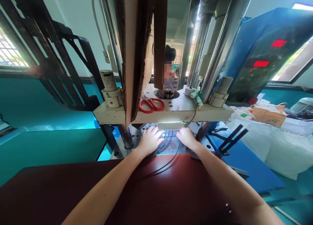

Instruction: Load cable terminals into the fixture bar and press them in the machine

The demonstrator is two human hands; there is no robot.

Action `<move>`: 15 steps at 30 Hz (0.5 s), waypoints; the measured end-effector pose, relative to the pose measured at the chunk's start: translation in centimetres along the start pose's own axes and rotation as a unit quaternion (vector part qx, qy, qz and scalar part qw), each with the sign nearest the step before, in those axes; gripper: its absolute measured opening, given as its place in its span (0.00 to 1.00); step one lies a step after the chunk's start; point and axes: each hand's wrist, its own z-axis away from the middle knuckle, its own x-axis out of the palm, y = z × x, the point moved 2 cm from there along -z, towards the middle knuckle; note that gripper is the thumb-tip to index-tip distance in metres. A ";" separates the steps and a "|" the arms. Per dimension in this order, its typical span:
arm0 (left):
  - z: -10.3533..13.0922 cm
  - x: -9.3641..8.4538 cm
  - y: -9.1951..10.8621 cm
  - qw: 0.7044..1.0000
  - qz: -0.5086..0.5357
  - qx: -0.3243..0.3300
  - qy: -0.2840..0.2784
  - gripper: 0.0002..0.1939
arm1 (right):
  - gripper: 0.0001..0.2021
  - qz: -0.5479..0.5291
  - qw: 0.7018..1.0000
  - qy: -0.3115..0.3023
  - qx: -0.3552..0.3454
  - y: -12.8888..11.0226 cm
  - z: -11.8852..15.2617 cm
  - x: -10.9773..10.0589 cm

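— While both hands are working under the press plate [168, 114], what is standing around it, biggest first?

— One blue control cabinet [264, 52] is sitting to the right of the plate, with two red readouts glowing on it. Two shiny steel columns [215, 46] are rising through the plate's right side, and one brown cardboard sheet [137, 52] is leaning upright through its left half, blocking the view behind. One dark red tabletop [137, 189] is lying in front of the plate.

— And smaller things?

— Two threaded posts are standing at the plate's ends, the left one [109, 80] and the right one [223, 85]. One pair of red-handled scissors [151, 105] is lying closed on top of the plate.

— The hands?

— The left hand [149, 140] and right hand [187, 137] are resting just below the plate's front edge, fingers curled loosely onto several thin black cables [166, 143]. Whether either is actually pinching a cable, I cannot tell; the plate's edge is hiding the fingertips.
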 end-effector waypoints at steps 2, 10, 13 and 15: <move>-0.1 0.2 -0.4 1.000 -0.009 0.020 -0.006 0.17 | 0.16 0.032 0.999 -0.004 -0.009 -0.4 -0.2 0.0; -0.5 0.4 -1.5 0.999 -0.013 0.025 0.044 0.11 | 0.15 0.111 0.991 -0.031 -0.074 -1.6 -0.3 -0.9; -0.3 0.9 -1.8 0.997 -0.020 0.033 0.072 0.10 | 0.15 0.123 0.987 -0.033 -0.094 -1.7 -0.5 -0.9; -0.2 1.2 -1.8 0.996 -0.022 0.034 0.078 0.09 | 0.16 0.125 0.986 -0.028 -0.105 -1.8 -0.6 -0.8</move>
